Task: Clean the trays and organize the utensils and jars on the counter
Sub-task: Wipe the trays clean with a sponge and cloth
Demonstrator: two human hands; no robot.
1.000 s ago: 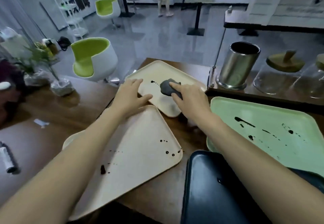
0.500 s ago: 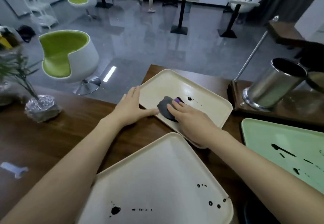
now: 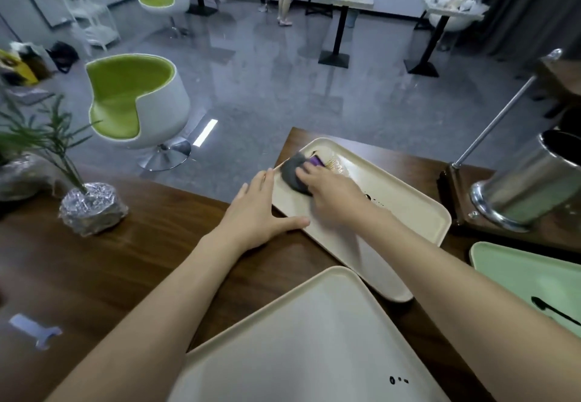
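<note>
1. Counter point(image 3: 125, 260): dark wood, carries all work items.
2. Trays, 3 in view. Near cream tray point(image 3: 314, 338) at bottom centre, a few dark spots point(image 3: 397, 379) near its lower R corner. Far cream tray point(image 3: 408, 222) is the one in work. Long axis runs diag., far-L end to near-R end, and its near-R end sits just beside the near cream tray. Green tray point(image 3: 518, 276) at R edge carries a dark streak point(image 3: 547, 307).
3. Steel canister point(image 3: 528, 187): behind the far cream tray's R side, apart from it.
4. L hand point(image 3: 254, 213): flat on the counter against the tray's L rim, fingers straight and together, thumb spread along the near edge. Holds nothing. Judged fn.: bracing the tray.
5. R hand point(image 3: 330, 191): over the tray's far-L portion, fingers laid flat on top of the grey cloth point(image 3: 292, 170), pressing it down. Motion blur, so thumb posn. cannot be told.
6. Cloth: at the far-L end of the tray, touching its surface, a purple patch showing beyond the fingertips.
7. Residue point(image 3: 368, 196): small dark marks just R of the R hand, toward the near-R end.

Key relation: residue lies R of the cloth along the long axis. R hand is the nearer one. Judged next stroke: drag the cloth along that axis with the L brace kept on.
</note>
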